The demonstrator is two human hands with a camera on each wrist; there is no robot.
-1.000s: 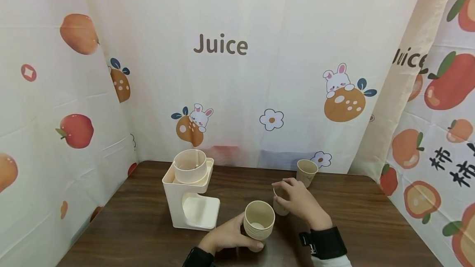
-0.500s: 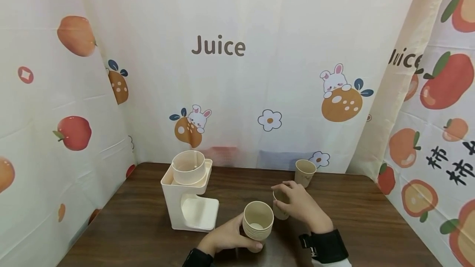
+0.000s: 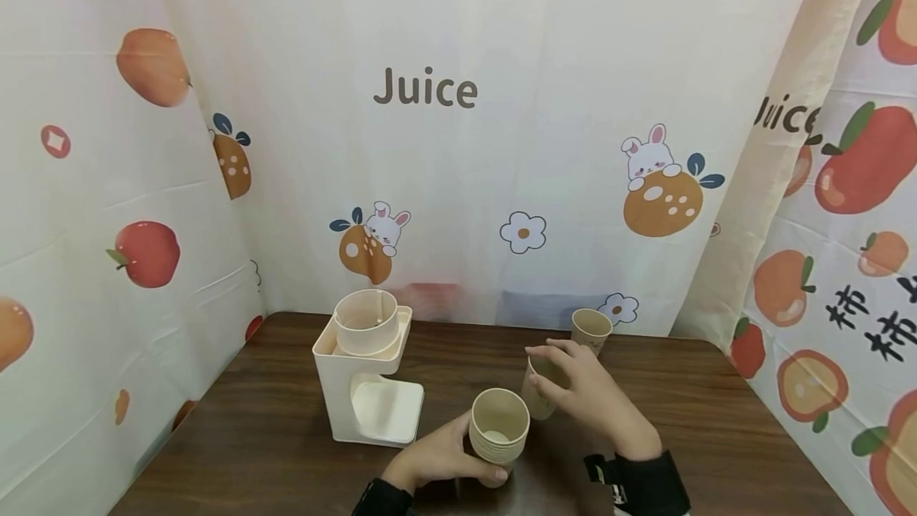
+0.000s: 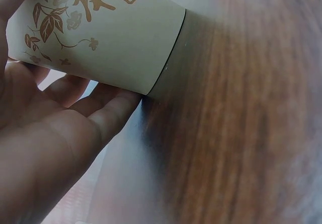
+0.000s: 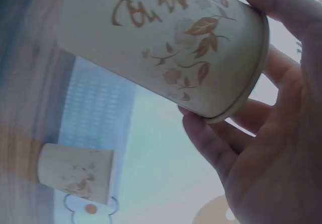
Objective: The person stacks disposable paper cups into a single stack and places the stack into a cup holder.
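A stack of beige paper cups [image 3: 498, 449] stands near the table's front, and my left hand [image 3: 438, 456] grips its side, fingers curled round it. In the left wrist view, the lowest paper cup [image 4: 115, 43] shows brown leaf print and its base near the tabletop. Just right of the stack is a single paper cup [image 3: 536, 403], partly hidden by my right hand [image 3: 589, 395]. That hand's fingers are spread loosely about the rim, as the right wrist view also shows on the printed cup [image 5: 171, 48]. Another paper cup [image 3: 591, 328] stands upright behind it.
A white juicer-like appliance [image 3: 337, 396], with a round cup-shaped part [image 3: 365, 329] on top and a flat base plate, stands left of the stack. The brown wooden table [image 3: 265, 420] ends at a fruit-printed curtain [image 3: 458, 166] at the back and sides.
My right hand has shifted slightly right and up, loosening about the single cup. My left hand and the stack have stayed in place.
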